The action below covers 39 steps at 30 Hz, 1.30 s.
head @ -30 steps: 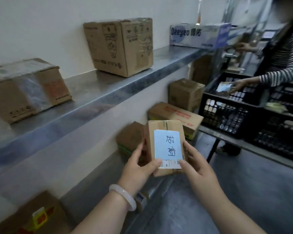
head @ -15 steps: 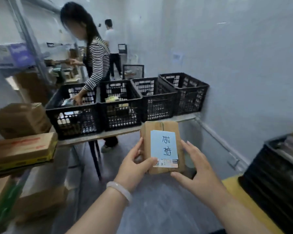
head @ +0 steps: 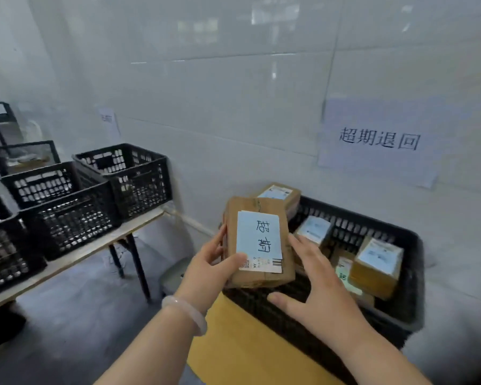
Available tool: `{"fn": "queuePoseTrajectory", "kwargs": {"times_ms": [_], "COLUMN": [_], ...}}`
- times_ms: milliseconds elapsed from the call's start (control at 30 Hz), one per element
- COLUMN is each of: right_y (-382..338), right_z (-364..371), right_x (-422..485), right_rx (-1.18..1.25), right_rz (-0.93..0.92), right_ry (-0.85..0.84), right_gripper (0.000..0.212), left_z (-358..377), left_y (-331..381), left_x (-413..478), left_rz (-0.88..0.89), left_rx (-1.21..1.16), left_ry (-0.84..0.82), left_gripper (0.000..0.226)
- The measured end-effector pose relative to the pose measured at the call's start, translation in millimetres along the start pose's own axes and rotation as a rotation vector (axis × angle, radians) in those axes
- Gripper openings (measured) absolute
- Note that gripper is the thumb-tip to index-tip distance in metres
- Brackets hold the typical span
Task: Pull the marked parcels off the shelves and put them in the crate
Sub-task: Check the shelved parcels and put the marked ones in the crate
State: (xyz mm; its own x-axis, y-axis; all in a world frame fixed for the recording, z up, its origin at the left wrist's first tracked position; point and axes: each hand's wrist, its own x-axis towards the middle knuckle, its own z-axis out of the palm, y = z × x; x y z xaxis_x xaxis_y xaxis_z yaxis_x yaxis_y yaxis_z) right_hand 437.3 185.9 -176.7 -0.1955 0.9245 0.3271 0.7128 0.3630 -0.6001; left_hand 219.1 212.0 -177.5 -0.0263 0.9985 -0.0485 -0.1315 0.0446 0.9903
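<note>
I hold a small brown cardboard parcel (head: pixel 258 240) with a pale blue handwritten note stuck on its face, upright over the near left corner of a black plastic crate (head: pixel 417 273). My left hand (head: pixel 208 270) grips the parcel's left edge, with the thumb on the front. The fingers of my right hand (head: pixel 317 290) are straight and spread along the parcel's right edge, and its thumb is held out below. Inside the crate lie several other labelled parcels, one at the right (head: pixel 376 262) and one at the back left (head: pixel 279 194).
The crate stands on a yellow tabletop (head: pixel 247 343) against a white tiled wall with a paper sign (head: pixel 378 140) above it. To the left, a row of black crates (head: pixel 122 179) sits on a narrow table (head: pixel 95 245). Grey floor lies between the two tables.
The view has swung right from the shelves, past the crate row and other people, to the crate under the wall sign. The parcel stays in my hands, and my right hand has opened.
</note>
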Motion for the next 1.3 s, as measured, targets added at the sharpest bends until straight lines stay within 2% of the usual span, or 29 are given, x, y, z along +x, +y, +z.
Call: {"fn": "queuePoseTrajectory", "kwargs": {"times_ms": [200,433,567,700,867,1000,1100,1200,1300], "right_y": [75.4,126.4,143.4,148.5,155.9,160.4,160.5,157.6,156.6], "right_z": [-54.3,-70.9,-71.9,-69.0,-72.2,-75.0,-73.7,-72.7,-77.4], "right_x": [-7.8,-7.1,4.8,17.5,22.7,19.3,16.1,11.3,5.1], "right_rx": [-0.027,-0.010,-0.019,-0.034,-0.062,-0.084,-0.086,-0.090,-0.096], "right_rz": [0.127,0.283,0.389,0.471,0.566,0.636,0.677,0.685,0.666], "right_ry": [0.082,0.132,0.178,0.219,0.284,0.340,0.339,0.310,0.307], "right_gripper": [0.102,0.102,0.100,0.099,0.095,0.089,0.087,0.086,0.082], "left_z": [100.3,157.0,183.1,210.5,254.8,278.8,285.9,283.2,268.3], "left_y": [-15.6,-23.7,-38.1,-48.2,-59.2,-71.2,-76.7,-77.1,-72.1], "left_x": [53.6,118.6,160.6,191.6,217.7,224.7,222.3,216.8,207.4], "left_rz": [-0.077,-0.200,-0.264,-0.361,-0.362,-0.366,-0.323,-0.188,0.171], "left_rx": [0.022,0.086,0.165,0.167,0.242,0.292,0.349,0.430,0.608], "left_ry": [-0.160,-0.274,-0.305,-0.427,-0.584,-0.640,-0.613,-0.614,-0.658], "left_gripper": [0.063,0.078,0.070,0.059,0.049,0.043,0.046,0.064,0.069]}}
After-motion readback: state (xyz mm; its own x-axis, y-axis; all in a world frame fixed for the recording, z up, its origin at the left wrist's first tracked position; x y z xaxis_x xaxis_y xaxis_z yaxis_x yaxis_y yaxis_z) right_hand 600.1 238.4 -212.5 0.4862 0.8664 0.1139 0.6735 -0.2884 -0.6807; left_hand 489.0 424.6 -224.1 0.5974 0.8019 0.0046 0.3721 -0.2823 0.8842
